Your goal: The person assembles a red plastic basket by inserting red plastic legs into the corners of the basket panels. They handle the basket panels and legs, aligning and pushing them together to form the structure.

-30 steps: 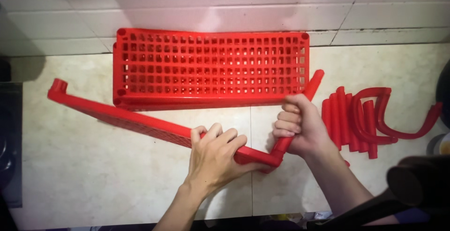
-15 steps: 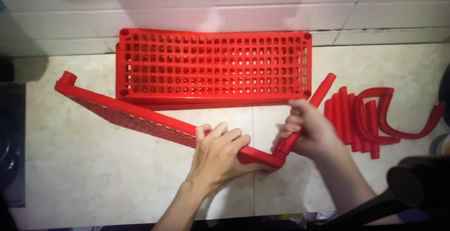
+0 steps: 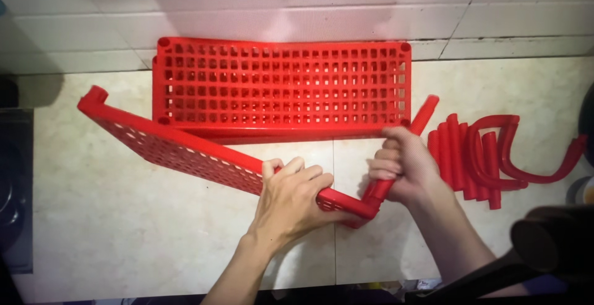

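Hands both closed: your left hand (image 3: 291, 200) clamps the tilted red grid panel (image 3: 179, 147) at its near edge, your right hand (image 3: 402, 166) fists the red tube (image 3: 424, 114) plugged into its corner. Flat panels (image 3: 281, 85) at 12, loose tubes (image 3: 476, 156) at 3.

Left hand (image 3: 289, 203) grips a tilted red shelf panel (image 3: 179, 147); right hand (image 3: 402, 166) clasps its red tube (image 3: 402, 150).

Bare floor tile (image 3: 124, 218) lies open left of and below the left hand (image 3: 291, 203). Above both grips, the flat grid shelf (image 3: 281, 85) blocks passage. Just right of the right hand (image 3: 402, 166), loose red tubes (image 3: 455, 153) and curved pieces (image 3: 526, 156) obstruct.
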